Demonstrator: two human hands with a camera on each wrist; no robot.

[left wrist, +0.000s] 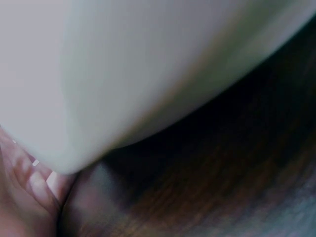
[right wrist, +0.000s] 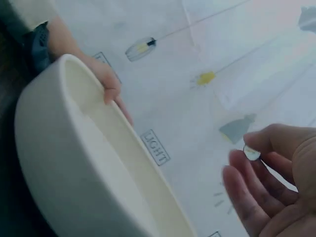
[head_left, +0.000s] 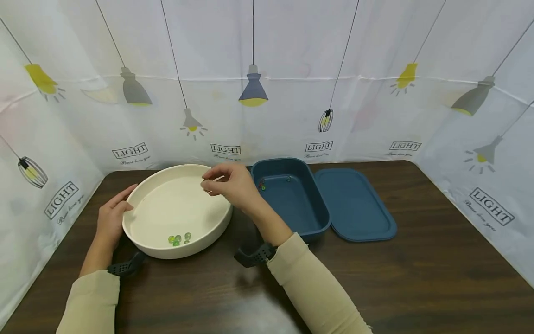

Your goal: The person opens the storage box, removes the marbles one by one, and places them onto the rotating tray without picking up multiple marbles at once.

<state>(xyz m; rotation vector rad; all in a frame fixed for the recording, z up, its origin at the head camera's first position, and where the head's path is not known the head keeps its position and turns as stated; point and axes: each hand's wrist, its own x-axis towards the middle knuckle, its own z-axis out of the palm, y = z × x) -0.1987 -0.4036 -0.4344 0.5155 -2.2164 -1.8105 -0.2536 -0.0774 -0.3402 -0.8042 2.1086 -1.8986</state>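
Observation:
My left hand (head_left: 110, 217) grips the left rim of a round cream dish (head_left: 154, 195), thumb over the edge and fingers along the outer wall. A small cluster of green and clear glass marbles (head_left: 177, 240) lies on the dish's floor near its front. Above the dish's right side, my right hand (head_left: 233, 185) pinches a clear marble (right wrist: 252, 152) between thumb and fingers; the right wrist view shows it best. Beside that arm stands a blue rectangular container (head_left: 292, 199), with several marbles (head_left: 262, 184) at its far left corner and one farther right.
A flat blue lid (head_left: 356, 204) lies on the dark wooden table (head_left: 434, 260) against the container's right side. Behind the table hangs a white curtain (head_left: 283, 125) printed with lamps. Both wrists wear black straps.

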